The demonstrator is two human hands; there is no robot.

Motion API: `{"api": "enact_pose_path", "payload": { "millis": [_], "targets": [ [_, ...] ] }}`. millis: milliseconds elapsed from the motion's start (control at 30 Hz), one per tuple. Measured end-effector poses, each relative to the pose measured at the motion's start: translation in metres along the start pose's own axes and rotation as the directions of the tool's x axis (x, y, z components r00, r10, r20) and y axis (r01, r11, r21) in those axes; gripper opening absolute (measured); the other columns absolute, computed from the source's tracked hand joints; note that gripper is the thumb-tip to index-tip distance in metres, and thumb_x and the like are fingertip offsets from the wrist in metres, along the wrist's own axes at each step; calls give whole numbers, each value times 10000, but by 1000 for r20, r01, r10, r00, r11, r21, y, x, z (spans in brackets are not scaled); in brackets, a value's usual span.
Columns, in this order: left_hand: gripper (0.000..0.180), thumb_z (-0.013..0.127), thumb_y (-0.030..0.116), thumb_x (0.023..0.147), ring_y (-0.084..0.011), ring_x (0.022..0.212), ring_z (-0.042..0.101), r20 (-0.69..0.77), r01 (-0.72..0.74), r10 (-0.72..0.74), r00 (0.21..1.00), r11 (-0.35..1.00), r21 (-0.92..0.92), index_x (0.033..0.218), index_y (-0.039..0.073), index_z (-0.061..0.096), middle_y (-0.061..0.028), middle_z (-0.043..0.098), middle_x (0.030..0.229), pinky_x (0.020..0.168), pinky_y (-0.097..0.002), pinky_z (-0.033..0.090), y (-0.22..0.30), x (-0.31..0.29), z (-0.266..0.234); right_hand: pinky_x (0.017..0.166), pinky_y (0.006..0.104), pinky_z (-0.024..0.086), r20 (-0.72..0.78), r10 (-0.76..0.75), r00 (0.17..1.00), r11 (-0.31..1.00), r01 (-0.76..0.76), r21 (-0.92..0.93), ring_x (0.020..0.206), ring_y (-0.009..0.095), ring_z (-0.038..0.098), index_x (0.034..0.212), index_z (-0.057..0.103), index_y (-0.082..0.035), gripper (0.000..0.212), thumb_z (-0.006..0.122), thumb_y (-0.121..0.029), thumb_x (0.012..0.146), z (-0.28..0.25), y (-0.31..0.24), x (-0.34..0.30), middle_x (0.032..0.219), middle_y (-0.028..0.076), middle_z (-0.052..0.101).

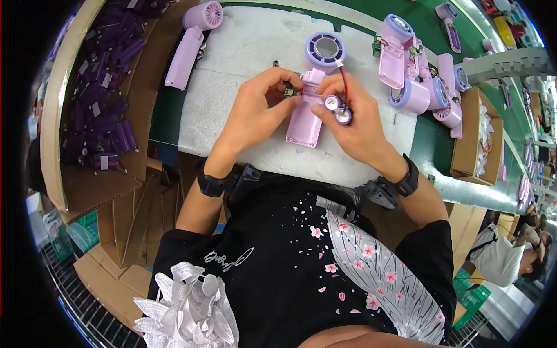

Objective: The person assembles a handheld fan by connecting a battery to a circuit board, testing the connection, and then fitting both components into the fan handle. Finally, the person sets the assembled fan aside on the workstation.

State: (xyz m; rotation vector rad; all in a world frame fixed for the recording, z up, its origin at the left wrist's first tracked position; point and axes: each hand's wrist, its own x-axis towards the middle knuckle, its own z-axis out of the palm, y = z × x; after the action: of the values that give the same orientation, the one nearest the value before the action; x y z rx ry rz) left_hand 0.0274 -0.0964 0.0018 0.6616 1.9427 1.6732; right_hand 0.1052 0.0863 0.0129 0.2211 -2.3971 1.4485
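Note:
A pink handheld fan housing (303, 129) lies open on the white foam sheet, its round lavender fan head (325, 49) pointing away from me. My left hand (253, 112) is at the housing's left side, thumb and forefinger closed around a small green circuit board (290, 90). Close by on the right, my right hand (358, 120) grips a pair of purple battery cells (342, 115), their pale ends facing up. A red wire (346, 81) with a white connector runs from the fan head toward that hand. My fingers hide part of the housing's neck.
On the left stands a cardboard box (55, 116) of purple battery cells. Another pink fan (185, 58) lies on the foam sheet's (243, 40) left edge. Several fan units (415, 95) cluster at right, beside a small carton (493, 142). A person (502, 255) sits far right.

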Motion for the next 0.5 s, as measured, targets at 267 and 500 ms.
{"api": "enact_pose_path", "payload": {
  "millis": [267, 500],
  "targets": [
    [241, 671, -52, 831, -77, 884, 578, 119, 39, -26, 993, 993, -114, 1049, -1, 583, -19, 606, 996, 782, -227, 489, -2, -4, -12, 605, 291, 455, 30, -17, 999, 999, 18, -51, 645, 173, 582, 844, 635, 5, 150, 723, -106, 794, -10, -5, 0, 764, 71, 615],
    [208, 686, -52, 818, -81, 828, 591, 191, 117, -83, 978, 978, -173, 1012, -15, 620, -26, 621, 961, 739, -228, 498, 5, -7, -14, 562, 295, 448, 83, -6, 997, 991, 17, -134, 607, 179, 579, 848, 682, -10, 113, 706, -107, 796, -11, -8, 1, 735, 71, 607]
  ]
}}
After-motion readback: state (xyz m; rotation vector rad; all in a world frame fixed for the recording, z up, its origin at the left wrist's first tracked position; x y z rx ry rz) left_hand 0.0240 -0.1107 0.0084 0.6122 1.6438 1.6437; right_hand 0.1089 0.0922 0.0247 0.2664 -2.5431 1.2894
